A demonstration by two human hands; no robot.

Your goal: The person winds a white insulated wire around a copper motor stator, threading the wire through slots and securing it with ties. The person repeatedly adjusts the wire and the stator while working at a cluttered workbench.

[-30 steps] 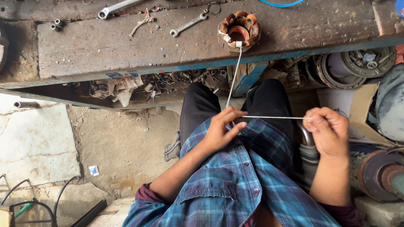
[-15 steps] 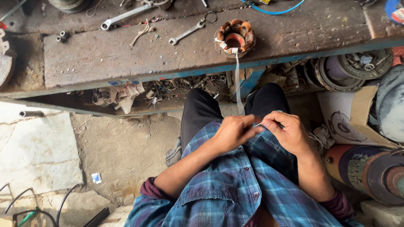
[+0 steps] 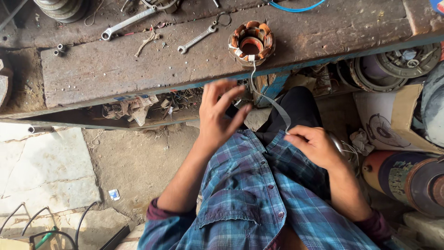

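Clutter fills the open shelf [image 3: 138, 109] under the workbench [image 3: 115, 69]: rags, wires and scraps lie jumbled inside. On the bench's near edge sits a copper-wound motor stator [image 3: 251, 43], and a pale tape strip [image 3: 273, 103] trails from it down to the right hand [image 3: 317, 146], pinched between thumb and fingertips. The left hand [image 3: 219, 115] hovers just left of the strip, fingers spread and holding nothing.

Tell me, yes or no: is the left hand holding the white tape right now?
No. The left hand is open with spread fingers, off the white tape, which only the right hand pinches, running up to the motor coil.
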